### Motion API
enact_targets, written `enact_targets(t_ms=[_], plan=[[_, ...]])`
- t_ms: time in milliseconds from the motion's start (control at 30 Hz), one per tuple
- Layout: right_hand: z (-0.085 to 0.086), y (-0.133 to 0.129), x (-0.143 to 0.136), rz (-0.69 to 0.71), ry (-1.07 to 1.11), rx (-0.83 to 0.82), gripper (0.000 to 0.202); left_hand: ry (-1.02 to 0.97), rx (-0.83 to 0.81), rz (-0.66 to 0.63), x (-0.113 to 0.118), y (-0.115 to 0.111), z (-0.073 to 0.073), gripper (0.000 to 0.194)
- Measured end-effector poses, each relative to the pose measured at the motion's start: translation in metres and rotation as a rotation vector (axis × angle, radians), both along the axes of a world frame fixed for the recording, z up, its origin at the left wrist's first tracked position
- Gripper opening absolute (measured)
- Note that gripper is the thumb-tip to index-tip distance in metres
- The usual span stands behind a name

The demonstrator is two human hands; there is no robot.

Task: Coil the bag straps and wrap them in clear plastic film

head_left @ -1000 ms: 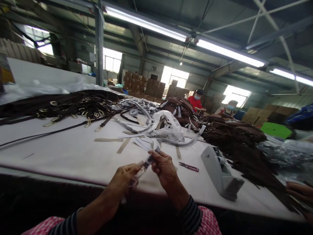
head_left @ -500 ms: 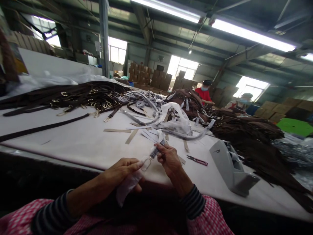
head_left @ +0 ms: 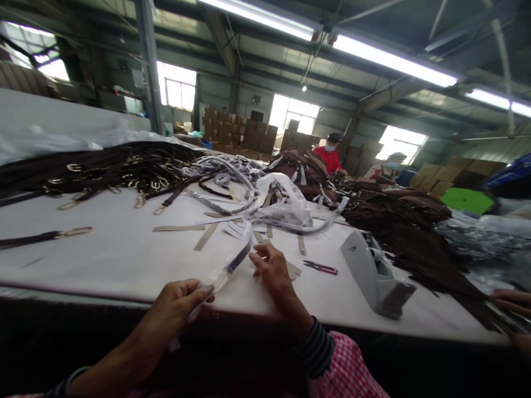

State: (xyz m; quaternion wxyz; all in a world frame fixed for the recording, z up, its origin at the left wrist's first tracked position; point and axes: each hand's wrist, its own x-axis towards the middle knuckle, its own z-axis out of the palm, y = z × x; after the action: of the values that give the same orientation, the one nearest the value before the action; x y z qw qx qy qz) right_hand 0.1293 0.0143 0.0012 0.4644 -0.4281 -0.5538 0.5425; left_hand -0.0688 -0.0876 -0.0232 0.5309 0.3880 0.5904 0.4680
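Plastic (head_left: pixel 216 275), clear and shiny, wraps the dark strap (head_left: pixel 239 256) over the front of the white table (head_left: pixel 108 265), and the left hand (head_left: pixel 182 298) has the wrapping's near end pinched, thumb against fingers! Just beside the strap, the right hand (head_left: pixel 271 271): fingers parted, loosely curled. Farther right, 1 pair of snips (head_left: pixel 320 268) lies near the grey dispenser (head_left: pixel 363 276).

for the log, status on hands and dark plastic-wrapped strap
Left hand: gripping clear plastic wrap on dark strap. Right hand: open beside it. Pink-handled metal snips lie to the right.
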Motion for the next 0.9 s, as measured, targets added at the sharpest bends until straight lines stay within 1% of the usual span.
enact_targets(t_ms=[67,133,167,233,300,367,400,467,533,600,667,700,733,800,900], plan=[[0.000,-0.012,0.005,-0.020,-0.180,0.281,0.028,0.012,0.020,0.016,-0.002,-0.004,-0.002,0.055],[0.001,-0.027,0.005,0.040,-0.390,0.584,0.035,0.007,0.028,0.025,-0.003,-0.010,-0.002,0.055],[0.002,-0.034,0.003,0.099,-0.468,0.691,0.037,0.012,0.032,0.027,-0.002,-0.013,0.000,0.055],[0.002,-0.047,-0.005,0.247,-0.531,0.783,0.042,0.039,0.041,0.020,-0.001,-0.022,0.005,0.054],[0.003,-0.056,-0.014,0.378,-0.548,0.800,0.041,0.053,0.048,0.003,0.000,-0.029,0.009,0.054],[0.003,-0.060,-0.020,0.448,-0.558,0.783,0.039,0.047,0.035,-0.009,0.000,-0.034,0.010,0.053],[0.003,-0.060,-0.020,0.455,-0.561,0.774,0.039,0.041,0.022,-0.013,-0.001,-0.036,0.010,0.053],[0.005,-0.056,-0.011,0.417,-0.574,0.766,0.039,0.026,0.002,-0.009,-0.003,-0.040,0.006,0.052],[0.008,-0.046,0.012,0.319,-0.624,0.770,0.034,0.010,-0.030,0.025,-0.005,-0.043,-0.001,0.052],[0.011,-0.031,0.047,0.163,-0.773,0.770,0.025,-0.020,-0.057,0.070,-0.006,-0.046,-0.009,0.054],[0.013,-0.014,0.087,-0.010,-1.052,0.730,0.020,-0.057,-0.073,0.076,-0.007,-0.050,-0.017,0.058],[0.014,-0.006,0.107,-0.085,-1.223,0.685,0.021,-0.073,-0.077,0.065,-0.008,-0.051,-0.021,0.059],[0.013,0.002,0.126,-0.131,-1.379,0.626,0.021,-0.083,-0.082,0.051,-0.008,-0.053,-0.024,0.059],[0.011,0.014,0.154,-0.139,-1.508,0.546,0.021,-0.097,-0.089,0.028,-0.010,-0.054,-0.029,0.057],[0.006,0.025,0.175,-0.072,-1.537,0.491,0.021,-0.118,-0.063,0.012,-0.011,-0.054,-0.029,0.051]])
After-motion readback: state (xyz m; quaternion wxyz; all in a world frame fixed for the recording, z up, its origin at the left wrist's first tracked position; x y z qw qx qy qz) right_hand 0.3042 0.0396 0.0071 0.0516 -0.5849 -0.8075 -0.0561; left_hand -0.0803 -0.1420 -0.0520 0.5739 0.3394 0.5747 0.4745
